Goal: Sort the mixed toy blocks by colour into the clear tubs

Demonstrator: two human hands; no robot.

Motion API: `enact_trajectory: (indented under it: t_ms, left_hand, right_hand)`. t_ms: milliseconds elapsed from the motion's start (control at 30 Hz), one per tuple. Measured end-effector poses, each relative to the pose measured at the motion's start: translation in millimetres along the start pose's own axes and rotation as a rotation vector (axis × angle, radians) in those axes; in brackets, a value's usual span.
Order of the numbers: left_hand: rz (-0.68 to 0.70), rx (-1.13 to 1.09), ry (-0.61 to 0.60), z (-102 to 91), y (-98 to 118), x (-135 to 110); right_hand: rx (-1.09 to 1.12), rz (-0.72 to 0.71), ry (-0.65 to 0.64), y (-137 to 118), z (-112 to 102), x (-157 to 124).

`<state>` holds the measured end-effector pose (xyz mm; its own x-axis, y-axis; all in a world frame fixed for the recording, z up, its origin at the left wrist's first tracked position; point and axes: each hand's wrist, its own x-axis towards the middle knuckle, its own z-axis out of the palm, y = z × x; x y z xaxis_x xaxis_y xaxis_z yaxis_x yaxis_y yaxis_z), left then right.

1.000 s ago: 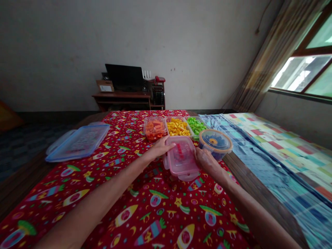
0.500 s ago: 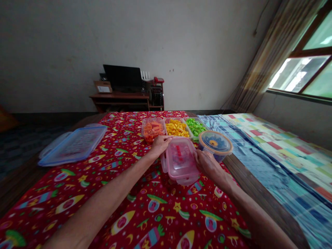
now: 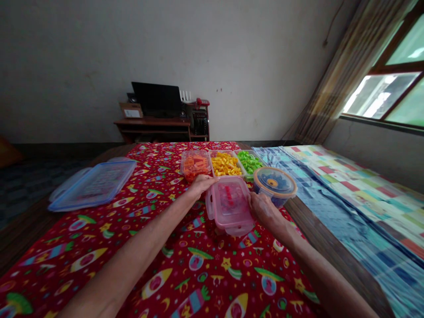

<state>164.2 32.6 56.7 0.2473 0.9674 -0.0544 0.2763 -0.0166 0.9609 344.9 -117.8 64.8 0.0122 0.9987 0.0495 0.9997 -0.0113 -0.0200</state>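
Both my hands hold a pink-rimmed plastic box (image 3: pixel 229 205) above the red cloth, with red bricks showing through it. My left hand (image 3: pixel 200 185) grips its far left corner, and my right hand (image 3: pixel 265 210) holds its right side. Just past my right hand stands a round tub of blue bricks (image 3: pixel 274 186) with an orange rim. Beyond the pink box, a row of transparent tubs holds orange bricks (image 3: pixel 195 164), yellow bricks (image 3: pixel 225 163) and green bricks (image 3: pixel 249 161). The box's underside is hidden.
Two transparent lids, the top one blue-rimmed (image 3: pixel 92 185), lie on the rocket-print red cloth (image 3: pixel 159 260) to the left. A wooden table edge (image 3: pixel 331 251) runs along the right, beside a checked blue bedsheet (image 3: pixel 347 221). A desk with a monitor (image 3: pixel 157 99) stands against the far wall.
My left hand has slid from on top of the pink box to its far left corner. The box has turned slightly and shifted a little left.
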Motion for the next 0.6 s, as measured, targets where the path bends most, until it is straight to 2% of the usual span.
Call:
enact_trajectory:
  t_ms: [100, 233, 433, 600]
  left_hand:
    - [-0.021, 0.012, -0.038, -3.5, 0, -1]
    - [-0.015, -0.003, -0.014, -1.8, 1, -1]
    - [-0.009, -0.038, 0.059, 4.0, -1, -6]
    - [-0.024, -0.074, 0.070, 5.3, -3, -5]
  right_hand:
    - [-0.090, -0.036, 0.035, 2, 6, 0]
    - [-0.269, -0.149, 0.098, 7, 17, 1]
    - [-0.263, -0.118, 0.166, 10, 25, 2]
    - [-0.290, -0.144, 0.235, 12, 30, 0]
